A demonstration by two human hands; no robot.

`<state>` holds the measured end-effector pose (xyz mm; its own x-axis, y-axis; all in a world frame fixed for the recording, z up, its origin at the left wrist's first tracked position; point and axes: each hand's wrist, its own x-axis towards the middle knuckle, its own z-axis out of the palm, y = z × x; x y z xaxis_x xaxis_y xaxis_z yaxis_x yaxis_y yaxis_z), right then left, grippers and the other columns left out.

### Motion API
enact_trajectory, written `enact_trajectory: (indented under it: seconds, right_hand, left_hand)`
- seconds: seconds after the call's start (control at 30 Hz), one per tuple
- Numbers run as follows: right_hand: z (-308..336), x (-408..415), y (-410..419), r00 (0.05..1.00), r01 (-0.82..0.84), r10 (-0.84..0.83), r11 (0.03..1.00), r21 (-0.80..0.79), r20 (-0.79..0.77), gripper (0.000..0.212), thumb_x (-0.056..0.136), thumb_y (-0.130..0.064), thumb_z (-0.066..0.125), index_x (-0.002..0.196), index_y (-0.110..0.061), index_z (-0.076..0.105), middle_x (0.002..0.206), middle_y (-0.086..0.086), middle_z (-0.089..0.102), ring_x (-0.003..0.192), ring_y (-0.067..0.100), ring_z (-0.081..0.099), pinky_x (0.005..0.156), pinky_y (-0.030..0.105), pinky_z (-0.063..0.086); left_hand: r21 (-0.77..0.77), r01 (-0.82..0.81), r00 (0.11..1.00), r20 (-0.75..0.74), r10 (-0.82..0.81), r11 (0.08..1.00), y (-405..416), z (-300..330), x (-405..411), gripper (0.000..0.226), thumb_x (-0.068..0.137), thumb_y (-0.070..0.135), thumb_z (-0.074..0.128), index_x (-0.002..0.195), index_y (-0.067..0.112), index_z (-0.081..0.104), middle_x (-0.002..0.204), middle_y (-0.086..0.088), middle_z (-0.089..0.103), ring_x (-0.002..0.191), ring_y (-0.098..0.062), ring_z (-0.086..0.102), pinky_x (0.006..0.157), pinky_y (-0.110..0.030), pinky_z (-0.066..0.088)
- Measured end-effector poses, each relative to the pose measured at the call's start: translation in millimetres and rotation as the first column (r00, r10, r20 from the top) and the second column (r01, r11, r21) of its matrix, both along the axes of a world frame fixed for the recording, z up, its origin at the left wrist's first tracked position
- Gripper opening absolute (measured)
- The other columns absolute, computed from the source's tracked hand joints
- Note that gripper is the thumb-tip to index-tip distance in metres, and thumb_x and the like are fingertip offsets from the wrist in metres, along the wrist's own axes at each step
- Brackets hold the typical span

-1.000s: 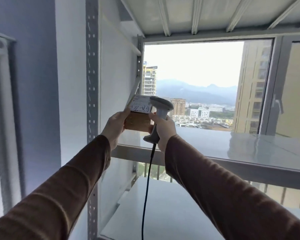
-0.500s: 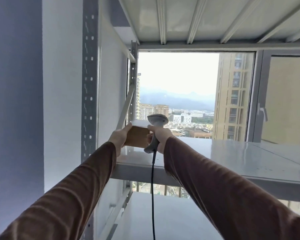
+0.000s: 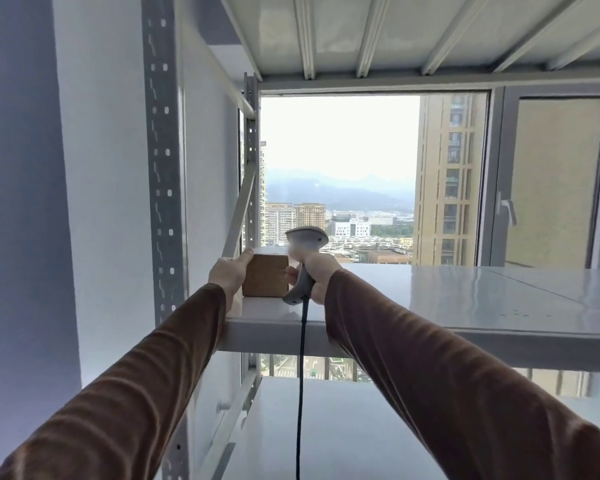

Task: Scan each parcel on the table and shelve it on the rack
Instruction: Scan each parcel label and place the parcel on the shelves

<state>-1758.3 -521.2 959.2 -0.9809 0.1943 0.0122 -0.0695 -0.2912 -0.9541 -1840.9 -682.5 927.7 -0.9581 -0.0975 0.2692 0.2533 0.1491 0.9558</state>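
A small brown cardboard parcel [image 3: 264, 275] rests on the white rack shelf [image 3: 430, 299], at its near left corner. My left hand [image 3: 230, 271] grips the parcel's left side, thumb on its top edge. My right hand [image 3: 317, 277] is closed around the handle of a grey barcode scanner [image 3: 305, 244], and its fingers touch the parcel's right side. The scanner's head rises above the parcel. Its black cable [image 3: 301, 375] hangs straight down past the shelf's front edge. The parcel's label is out of sight.
The rack's perforated grey upright [image 3: 161, 168] stands at the left against a white wall. Another shelf [image 3: 395, 32] lies overhead and a lower one [image 3: 326, 438] below. A window with a city view is behind the rack. The shelf's right part is bare.
The parcel went from tilted in the air with its label showing to flat on the shelf. Both hands moved forward and down with it. The scanner stayed in my right hand.
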Motion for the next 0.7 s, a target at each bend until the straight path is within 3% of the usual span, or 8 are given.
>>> enact_trajectory:
  seconds: [0.1,0.2,0.37,0.47,0.7]
  right_hand:
    - [-1,21,6,0.999,0.024,-0.023,1.000,0.014,-0.042,0.016,0.096,-0.016,0.074,0.098,-0.004,0.063,0.077,0.008,0.056,0.064,0.018,0.057,0.065,0.033,0.056]
    - [-6,48,20,0.994,0.074,-0.069,0.995,0.063,-0.085,0.026,0.095,-0.023,0.075,0.115,-0.008,0.065,0.079,0.008,0.059,0.065,0.018,0.057,0.062,0.036,0.054]
    - [-20,106,68,0.955,0.239,-0.210,0.964,0.121,-0.212,0.029,0.096,-0.030,0.074,0.116,-0.013,0.061,0.079,0.008,0.058,0.065,0.018,0.054,0.056,0.036,0.051]
    - [-28,148,109,0.911,0.356,-0.318,0.928,0.110,-0.262,0.033,0.097,-0.027,0.073,0.121,-0.010,0.059,0.077,0.007,0.055,0.063,0.017,0.051,0.052,0.032,0.048]
    - [-52,258,214,0.752,0.627,-0.592,0.778,0.038,-0.289,0.021,0.093,-0.023,0.077,0.106,-0.013,0.065,0.068,0.002,0.057,0.050,0.010,0.052,0.050,0.028,0.048]
  left_hand:
    - [-0.094,-0.202,0.960,-0.217,0.178,0.975,7,5,20,0.068,0.099,0.056,0.059,0.144,0.006,0.050,0.144,-0.014,0.055,0.135,-0.034,0.049,0.116,-0.048,0.039]
    - [-0.094,-0.186,0.907,-0.399,0.134,0.978,27,10,52,0.055,0.099,0.050,0.061,0.139,0.014,0.053,0.145,-0.011,0.053,0.137,-0.031,0.046,0.116,-0.050,0.039]
    - [-0.058,0.112,0.870,-0.477,-0.126,0.992,95,5,105,0.045,0.102,0.041,0.062,0.140,0.018,0.054,0.143,0.002,0.055,0.129,-0.013,0.049,0.109,-0.034,0.039]
    - [-0.020,0.283,0.843,-0.472,-0.258,0.959,149,-4,132,0.040,0.103,0.038,0.062,0.138,0.019,0.056,0.137,0.008,0.057,0.127,-0.012,0.053,0.104,-0.030,0.040]
    - [-0.004,0.665,0.673,-0.432,-0.601,0.747,288,-27,217,0.028,0.104,0.036,0.061,0.130,0.023,0.061,0.126,0.010,0.066,0.121,-0.004,0.061,0.104,-0.027,0.047]
